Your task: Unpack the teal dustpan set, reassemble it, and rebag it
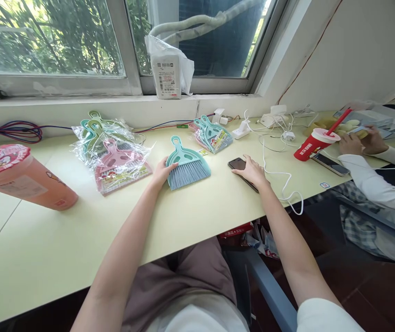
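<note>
A small teal brush and dustpan set (186,163) lies on the pale yellow table (79,230). My left hand (162,173) touches its left edge, fingers curled against the grey bristles. My right hand (251,171) rests flat, fingers spread, on a black phone (238,164). Packs of pink and green dustpan sets in clear wrap (114,152) lie left of my left hand. More wrapped teal and pink sets (213,133) lie behind the phone.
A pink drink cup (20,177) stands at the far left. White chargers and cables (273,124) trail along the table. A red cup with a straw (315,143) and another phone (330,163) sit by a co-worker's hands (359,143) at right. A white box (166,76) sits on the windowsill.
</note>
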`<state>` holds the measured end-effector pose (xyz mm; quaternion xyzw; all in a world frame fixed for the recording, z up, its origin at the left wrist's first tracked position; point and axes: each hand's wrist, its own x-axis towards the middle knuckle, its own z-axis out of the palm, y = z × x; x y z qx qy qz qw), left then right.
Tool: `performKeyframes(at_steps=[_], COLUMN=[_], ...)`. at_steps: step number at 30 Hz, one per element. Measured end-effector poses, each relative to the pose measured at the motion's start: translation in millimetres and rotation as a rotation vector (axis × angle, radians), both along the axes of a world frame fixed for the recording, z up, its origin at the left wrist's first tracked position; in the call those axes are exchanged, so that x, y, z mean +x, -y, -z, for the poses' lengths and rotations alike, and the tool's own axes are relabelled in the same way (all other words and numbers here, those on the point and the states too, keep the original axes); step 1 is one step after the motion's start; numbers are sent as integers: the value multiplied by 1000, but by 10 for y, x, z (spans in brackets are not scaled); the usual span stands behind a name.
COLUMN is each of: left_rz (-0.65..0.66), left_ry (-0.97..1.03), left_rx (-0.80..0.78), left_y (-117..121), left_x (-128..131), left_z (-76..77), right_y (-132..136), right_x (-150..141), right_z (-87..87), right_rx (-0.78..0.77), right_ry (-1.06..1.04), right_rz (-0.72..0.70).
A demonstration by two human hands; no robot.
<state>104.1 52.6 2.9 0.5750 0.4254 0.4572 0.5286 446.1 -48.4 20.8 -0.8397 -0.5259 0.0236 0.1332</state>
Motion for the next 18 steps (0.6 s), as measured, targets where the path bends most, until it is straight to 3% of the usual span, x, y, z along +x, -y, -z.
performKeyframes(at_steps=[5, 9, 13, 15, 18], left_rz=[9, 19, 24, 17, -62], left_ry=[13, 29, 92, 142, 203], left_rx=[-13, -8, 3, 10, 24], left_y=[16, 30, 26, 9, -39], left_x=[-2, -6, -30, -66, -164], left_z=[-21, -39, -37, -33, -34], right_y=[40, -32, -367, -608, -933], right_x=[-35, -197, -590, -842, -1171], right_z=[15, -24, -81, -83, -32], right_rx=[30, 187, 348, 354, 370], right_ry=[11, -28, -304, -515, -687], right_rz=[-12, -110, -396, -516, -563])
